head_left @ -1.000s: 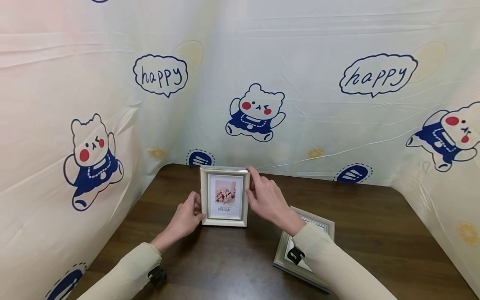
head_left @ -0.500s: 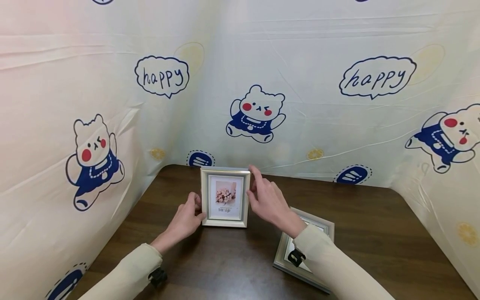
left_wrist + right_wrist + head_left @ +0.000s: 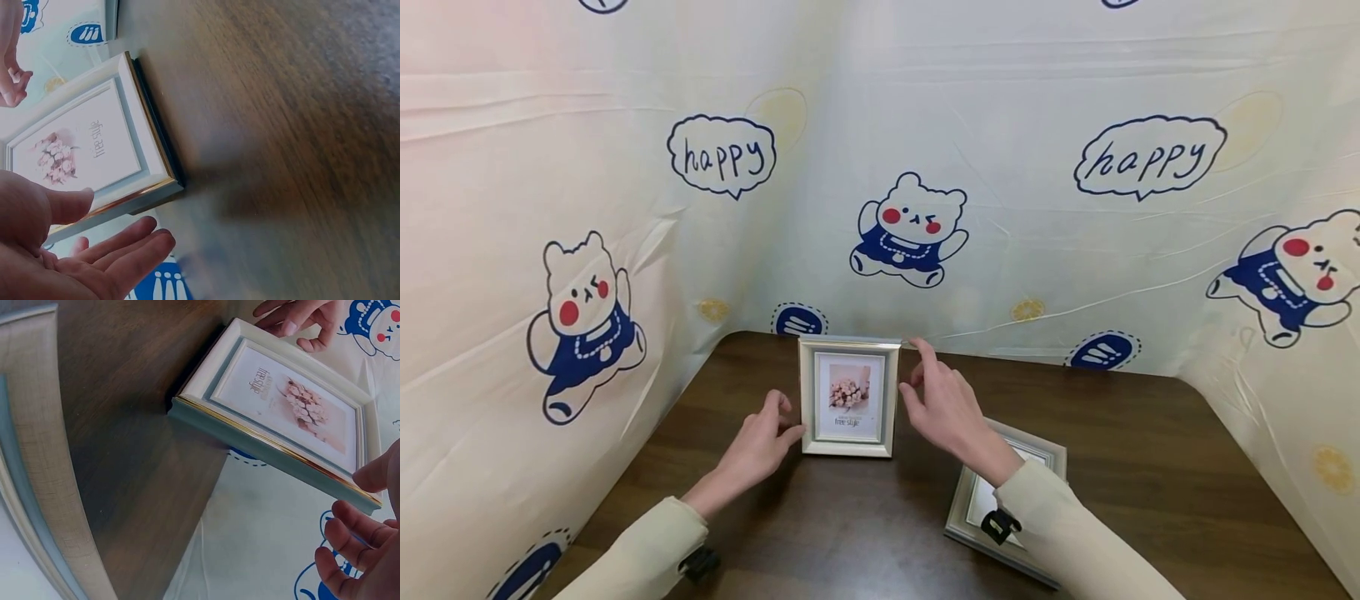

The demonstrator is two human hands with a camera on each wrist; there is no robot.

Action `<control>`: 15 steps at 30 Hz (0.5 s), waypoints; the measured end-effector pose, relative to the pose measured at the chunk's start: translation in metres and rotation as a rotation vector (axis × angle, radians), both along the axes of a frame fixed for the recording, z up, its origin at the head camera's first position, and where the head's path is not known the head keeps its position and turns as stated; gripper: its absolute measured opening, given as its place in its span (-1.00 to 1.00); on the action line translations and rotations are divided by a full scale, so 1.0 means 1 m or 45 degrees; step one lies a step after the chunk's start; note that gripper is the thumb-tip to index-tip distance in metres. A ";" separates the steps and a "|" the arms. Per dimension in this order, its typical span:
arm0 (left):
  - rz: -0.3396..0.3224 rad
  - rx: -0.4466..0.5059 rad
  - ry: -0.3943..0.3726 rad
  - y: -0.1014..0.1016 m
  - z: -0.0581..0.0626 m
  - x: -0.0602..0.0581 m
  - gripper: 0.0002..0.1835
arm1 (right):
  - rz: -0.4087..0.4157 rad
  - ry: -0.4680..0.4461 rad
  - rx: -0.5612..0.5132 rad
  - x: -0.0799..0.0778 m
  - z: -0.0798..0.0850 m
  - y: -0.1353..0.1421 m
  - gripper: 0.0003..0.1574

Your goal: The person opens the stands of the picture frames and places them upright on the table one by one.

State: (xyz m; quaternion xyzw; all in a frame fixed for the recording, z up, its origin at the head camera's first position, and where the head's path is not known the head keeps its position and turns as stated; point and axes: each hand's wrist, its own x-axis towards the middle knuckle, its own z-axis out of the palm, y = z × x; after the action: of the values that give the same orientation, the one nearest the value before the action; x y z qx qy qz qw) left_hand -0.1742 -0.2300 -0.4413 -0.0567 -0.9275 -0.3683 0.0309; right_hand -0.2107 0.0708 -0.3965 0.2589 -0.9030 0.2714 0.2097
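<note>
The left grip (image 3: 756, 442) and right grip (image 3: 947, 410), both spread apart, flanked a standing picture frame (image 3: 848, 400) on the tabletop (image 3: 842, 525); thumb contact was hard to tell.

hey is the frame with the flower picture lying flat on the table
No, the flower-picture frame stands up on the brown table, its picture facing the head camera.

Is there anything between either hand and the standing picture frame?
Nothing visible. The left hand and right hand are close to opposite sides of the standing picture frame, with no object between. The second frame lies on the table, partly hidden by the right arm, out of the way.
</note>
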 end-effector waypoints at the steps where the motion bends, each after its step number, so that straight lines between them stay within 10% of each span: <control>1: 0.004 -0.010 0.011 -0.001 0.001 0.001 -0.70 | -0.004 -0.002 -0.006 0.001 0.000 0.001 -0.17; 15: 0.039 -0.036 0.090 -0.005 0.018 0.020 -0.88 | 0.011 -0.066 -0.086 0.018 0.003 0.009 -0.38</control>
State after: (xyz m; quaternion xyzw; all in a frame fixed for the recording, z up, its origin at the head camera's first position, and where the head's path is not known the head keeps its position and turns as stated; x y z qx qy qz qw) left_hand -0.1542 -0.2347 -0.4236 -0.0558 -0.9316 -0.3525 0.0686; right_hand -0.1923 0.0799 -0.3932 0.2484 -0.8973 0.3093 0.1938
